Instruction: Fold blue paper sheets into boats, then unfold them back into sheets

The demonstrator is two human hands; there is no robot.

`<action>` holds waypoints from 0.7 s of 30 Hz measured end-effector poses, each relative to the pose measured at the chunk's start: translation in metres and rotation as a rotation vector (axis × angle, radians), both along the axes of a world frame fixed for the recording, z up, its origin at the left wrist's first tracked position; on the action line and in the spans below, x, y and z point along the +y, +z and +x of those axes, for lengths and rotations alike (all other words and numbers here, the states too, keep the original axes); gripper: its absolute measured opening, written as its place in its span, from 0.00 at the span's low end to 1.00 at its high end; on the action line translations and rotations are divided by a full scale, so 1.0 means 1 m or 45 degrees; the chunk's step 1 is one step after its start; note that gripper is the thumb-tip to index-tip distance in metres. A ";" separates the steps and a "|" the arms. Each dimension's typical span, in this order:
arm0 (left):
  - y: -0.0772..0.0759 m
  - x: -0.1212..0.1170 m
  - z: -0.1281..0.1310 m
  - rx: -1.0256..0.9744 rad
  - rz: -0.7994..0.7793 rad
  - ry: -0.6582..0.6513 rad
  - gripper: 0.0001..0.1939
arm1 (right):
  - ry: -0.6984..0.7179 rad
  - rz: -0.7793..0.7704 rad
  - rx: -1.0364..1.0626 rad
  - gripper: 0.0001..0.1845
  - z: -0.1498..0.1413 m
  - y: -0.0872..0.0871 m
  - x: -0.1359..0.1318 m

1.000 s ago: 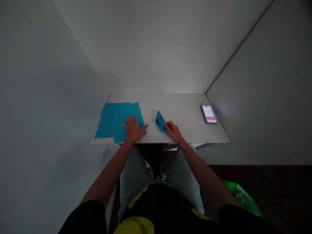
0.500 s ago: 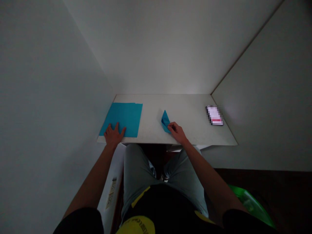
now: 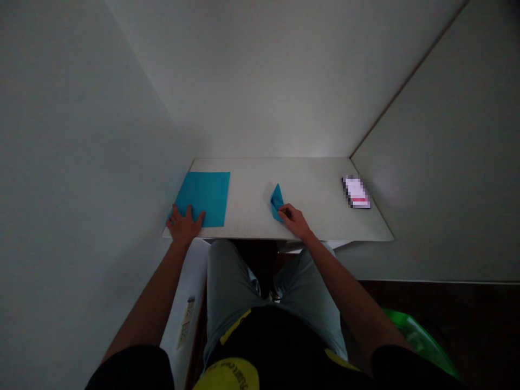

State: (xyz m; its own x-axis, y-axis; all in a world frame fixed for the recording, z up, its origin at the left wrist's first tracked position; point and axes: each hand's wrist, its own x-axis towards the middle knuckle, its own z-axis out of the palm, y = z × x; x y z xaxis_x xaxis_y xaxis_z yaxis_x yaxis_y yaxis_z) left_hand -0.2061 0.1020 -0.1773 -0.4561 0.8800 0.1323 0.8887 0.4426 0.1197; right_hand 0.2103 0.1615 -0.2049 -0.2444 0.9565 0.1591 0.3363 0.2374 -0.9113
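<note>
Blue paper point(image 3: 208, 195) lies flat at the left end of the white desk point(image 3: 248, 214). My left hand point(image 3: 184, 223) rests on its near left corner with the fingers spread. At the middle of the desk stands a small folded blue paper boat point(image 3: 277, 200), its pointed tip toward the wall. My right hand point(image 3: 294, 219) pinches the boat's near right side between thumb and fingers. The fingertips partly hide that side of the boat.
A phone point(image 3: 356, 192) with a lit, blurred screen lies at the desk's right end. Walls close in the desk at the back, left and right. A green plastic object point(image 3: 418, 336) is on the dark floor at lower right.
My left hand has slid slightly left, and the blue paper under it has shifted left, its uneven edges now lined up. My right hand still pinches the boat in nearly the same place.
</note>
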 end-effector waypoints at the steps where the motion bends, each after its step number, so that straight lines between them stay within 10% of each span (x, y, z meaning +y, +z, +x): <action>1: 0.000 0.000 0.000 0.022 0.031 -0.015 0.37 | -0.002 0.005 -0.004 0.20 0.000 0.000 0.000; 6: 0.000 0.019 0.039 -0.113 0.244 -0.145 0.30 | 0.016 0.072 -0.001 0.19 0.002 -0.001 0.000; 10: -0.002 0.049 0.116 -0.732 0.214 -0.549 0.29 | 0.054 0.231 -0.063 0.18 0.003 -0.004 -0.002; 14: -0.014 0.072 0.183 -1.099 0.212 -0.597 0.26 | 0.139 0.436 -0.187 0.16 0.004 -0.003 -0.007; 21: -0.024 0.079 0.198 -1.197 0.262 -0.564 0.25 | 0.315 0.550 -0.332 0.19 0.004 0.002 -0.014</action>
